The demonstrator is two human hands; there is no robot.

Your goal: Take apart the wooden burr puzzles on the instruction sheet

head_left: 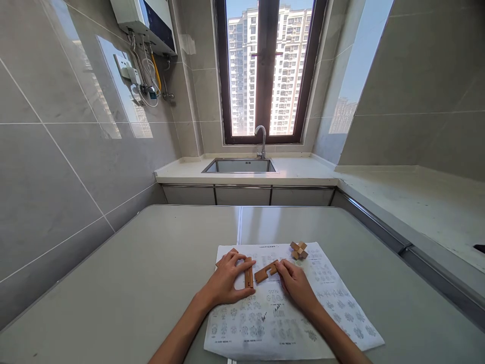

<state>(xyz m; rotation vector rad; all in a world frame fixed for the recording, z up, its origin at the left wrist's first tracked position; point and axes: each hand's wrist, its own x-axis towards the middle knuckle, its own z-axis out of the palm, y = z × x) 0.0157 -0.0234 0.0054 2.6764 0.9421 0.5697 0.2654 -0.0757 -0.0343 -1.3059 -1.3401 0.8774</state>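
Note:
A printed instruction sheet (288,323) lies on a grey table (151,263). On it my left hand (227,280) is curled, fingers pinching a notched wooden puzzle bar (249,276) that lies lengthwise; another wooden piece (232,251) peeks out behind its knuckles. My right hand (294,283) grips the end of a second notched wooden bar (265,272) lying slantwise between the hands. An assembled wooden burr puzzle (299,249) sits apart at the sheet's far edge, untouched.
Beyond the table runs a white counter (303,172) with a steel sink (240,166) and tap (262,141) under a window. The counter continues along the right wall. A water heater (146,20) hangs at upper left on the tiled wall.

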